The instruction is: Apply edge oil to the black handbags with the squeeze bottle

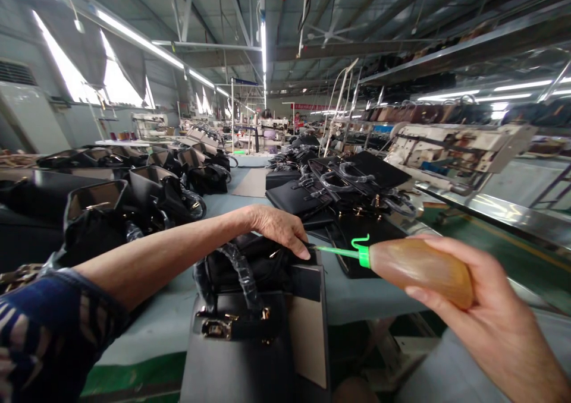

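In my right hand I hold a squeeze bottle of amber liquid, lying on its side, its thin green nozzle pointing left. The nozzle tip reaches a dark edge beside the fingertips of my left hand. My left fingers are closed on that edge, which looks like part of the black handbag below; the exact piece gripped is partly hidden. This handbag has plastic-wrapped handles and a gold-coloured clasp. Its side panel stands outward on the right, showing a beige lining.
Several black handbags with beige insides stand along the table's left. More flat black bags are piled at the right. Beyond them stands a white sewing machine. A beige sheet lies on the pale blue tabletop.
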`<state>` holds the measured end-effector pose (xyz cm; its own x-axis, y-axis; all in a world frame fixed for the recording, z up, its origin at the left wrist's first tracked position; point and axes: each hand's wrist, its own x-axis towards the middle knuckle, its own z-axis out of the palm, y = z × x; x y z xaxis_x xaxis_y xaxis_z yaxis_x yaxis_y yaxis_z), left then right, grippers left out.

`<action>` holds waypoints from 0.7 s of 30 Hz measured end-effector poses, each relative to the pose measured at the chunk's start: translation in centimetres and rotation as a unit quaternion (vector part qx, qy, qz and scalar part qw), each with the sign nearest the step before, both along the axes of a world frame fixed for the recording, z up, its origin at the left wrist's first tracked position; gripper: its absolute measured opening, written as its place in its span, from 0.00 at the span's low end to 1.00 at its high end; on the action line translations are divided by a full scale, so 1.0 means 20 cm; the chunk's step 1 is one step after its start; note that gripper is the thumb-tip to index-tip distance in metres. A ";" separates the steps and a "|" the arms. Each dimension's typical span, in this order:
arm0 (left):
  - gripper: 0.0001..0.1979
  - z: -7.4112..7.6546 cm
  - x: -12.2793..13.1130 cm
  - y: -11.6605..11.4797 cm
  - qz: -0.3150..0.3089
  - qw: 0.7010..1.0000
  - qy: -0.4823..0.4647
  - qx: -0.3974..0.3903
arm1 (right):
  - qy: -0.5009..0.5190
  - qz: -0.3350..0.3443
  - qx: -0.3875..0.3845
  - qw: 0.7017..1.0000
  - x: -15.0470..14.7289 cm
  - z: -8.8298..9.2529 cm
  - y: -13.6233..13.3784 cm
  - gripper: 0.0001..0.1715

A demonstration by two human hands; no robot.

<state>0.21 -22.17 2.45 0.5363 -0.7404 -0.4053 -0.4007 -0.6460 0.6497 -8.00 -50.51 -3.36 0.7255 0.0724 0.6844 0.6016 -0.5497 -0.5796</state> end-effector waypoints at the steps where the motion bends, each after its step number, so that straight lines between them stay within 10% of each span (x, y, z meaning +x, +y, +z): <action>1: 0.11 0.00 0.00 0.00 -0.001 1.000 -0.002 0.000 | -0.005 0.010 0.000 1.000 0.00 0.00 0.00 0.24; 21: 0.17 -0.03 0.03 0.00 -0.046 0.998 -0.013 0.039 | -0.079 0.058 -0.089 0.991 0.05 0.01 -0.04 0.25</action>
<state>0.86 -22.26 1.92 0.4786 -0.7537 -0.4504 -0.4767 -0.6538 0.5876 -6.96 -51.39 -3.13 0.5896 0.2792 0.7579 0.7428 -0.5559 -0.3731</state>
